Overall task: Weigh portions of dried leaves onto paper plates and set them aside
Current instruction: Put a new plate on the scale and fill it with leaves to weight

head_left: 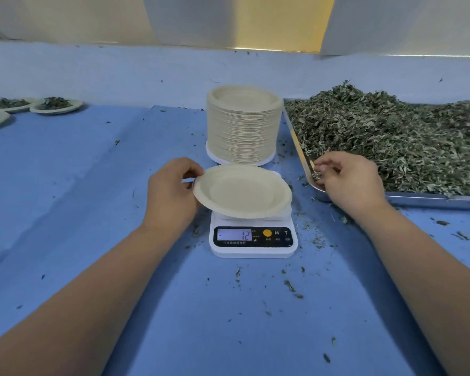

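Grips: the left grip (171, 189) pinches the left rim of one paper plate (242, 189), thumb on top and fingers beneath. The right grip (347, 180) has its fingers curled around a small tuft of dried leaves (391, 139) at the near left corner of the tray (418, 198).
Held plate: bare and tilted, its left side raised. It sits over the platform of the scale (253, 249); whether its right edge touches the platform cannot be told.
Scale: white, and it stands on the surface (92, 213) between the two forearms. Its lit display (235, 235) reads 12, with a small dash at the left.
Plate stack (243, 123): a tall pile of the same plates just behind the scale, beside the tray's left edge.
Tray: metal and heaped with dried leaves, it lies at the right of the surface and runs out of view.
Filled plates (56, 105): several, each holding a portion of leaves, stand close together at the far left, well apart from the scale.
Surface: blue, with leaf crumbs (289, 284) scattered around the scale and near the tray.
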Tool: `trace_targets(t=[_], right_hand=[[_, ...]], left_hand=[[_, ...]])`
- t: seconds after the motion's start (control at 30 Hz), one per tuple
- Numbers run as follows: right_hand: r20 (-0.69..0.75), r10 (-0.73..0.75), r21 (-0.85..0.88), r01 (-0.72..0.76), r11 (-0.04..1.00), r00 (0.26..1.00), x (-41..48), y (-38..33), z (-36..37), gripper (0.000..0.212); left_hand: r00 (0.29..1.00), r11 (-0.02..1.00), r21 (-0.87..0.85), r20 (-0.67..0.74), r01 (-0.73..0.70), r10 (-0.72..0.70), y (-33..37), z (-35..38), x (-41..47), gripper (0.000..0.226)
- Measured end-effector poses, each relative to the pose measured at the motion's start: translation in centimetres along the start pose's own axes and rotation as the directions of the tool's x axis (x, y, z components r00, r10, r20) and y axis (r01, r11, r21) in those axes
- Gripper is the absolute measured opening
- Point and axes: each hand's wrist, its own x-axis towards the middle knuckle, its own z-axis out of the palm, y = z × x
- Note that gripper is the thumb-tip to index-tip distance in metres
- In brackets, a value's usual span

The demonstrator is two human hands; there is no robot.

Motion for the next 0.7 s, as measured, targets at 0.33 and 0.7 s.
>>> trace_targets(t=[0.33, 0.7], right_hand=[[-0.021, -0.002, 0.127, 0.005, 0.992, 1.000, 0.1, 0.1, -0.1, 0.028], [0.032, -0.159, 0.033, 0.158, 0.987, 0.987, 3.3, -3.8, 1.1, 0.013]], left_hand=[[0.967, 0.982, 0.058, 0.168, 0.182, -0.190, -1.5, -0.5, 0.3, 0.053], [0.950, 0.966, 0.057, 0.176, 0.252, -0.258, -1.2, -0.3, 0.6, 0.032]])
